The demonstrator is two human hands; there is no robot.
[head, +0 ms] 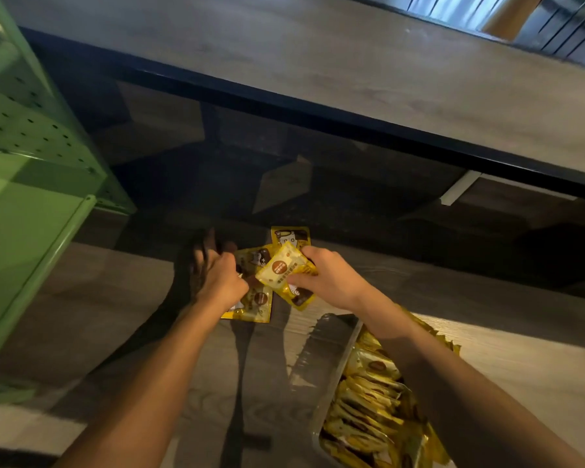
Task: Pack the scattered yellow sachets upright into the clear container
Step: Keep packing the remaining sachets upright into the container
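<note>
Head view: gathering step in hand; right hand (pixel 331 276) pinches yellow sachet (pixel 282 270) above loose sachets (pixel 254 300) flat on wooden floor (pixel 81 315); left hand (pixel 222 280) curled at pile, grip contents unclear; clear container (pixel 338 369) near right, already lined with upright sachets (pixel 368 400)

Next, by judgement: carry sachet to container, stand on edge in free gap

A few sachets (pixel 255 292) lay overlapping on the floor (pixel 98 315), far of the container (pixel 335 373), which sat near right and held a row of packed sachets (pixel 368 396) standing on edge. A shelf unit (pixel 31 184) stood at left. A bench (pixel 352 62), perhaps a table, ran across the far side.
</note>
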